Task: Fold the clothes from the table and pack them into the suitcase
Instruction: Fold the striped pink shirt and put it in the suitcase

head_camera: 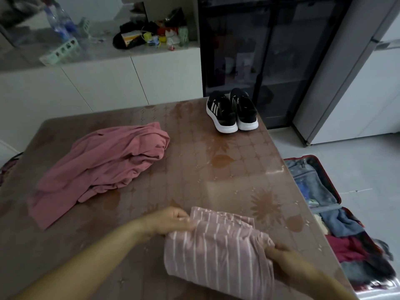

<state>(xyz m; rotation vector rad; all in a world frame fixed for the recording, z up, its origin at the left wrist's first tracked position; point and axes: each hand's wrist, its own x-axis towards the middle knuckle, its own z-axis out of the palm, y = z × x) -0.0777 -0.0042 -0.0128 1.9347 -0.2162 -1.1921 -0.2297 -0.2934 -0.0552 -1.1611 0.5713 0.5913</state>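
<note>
The fingers (184,220) of the left hand (171,221) curl onto the far left edge of the striped garment (216,247) and pinch a fold there. The right hand (283,258) grips the cloth's right edge, its fingers closed over the hem. Between them the garment lies part-folded in layers on the near side of the counter (194,161), close to its right edge. Well to the left, a pink garment (97,167) lies crumpled and unfolded, and a pair of shoes (232,113) stands at the far corner. The suitcase (303,157) lies open on the floor just beside the counter and already holds clothes. The likely risk is the soft layers sliding apart if either grip loosens on the way to the suitcase. A loose end could also trail off the counter's edge and undo the fold.
</note>
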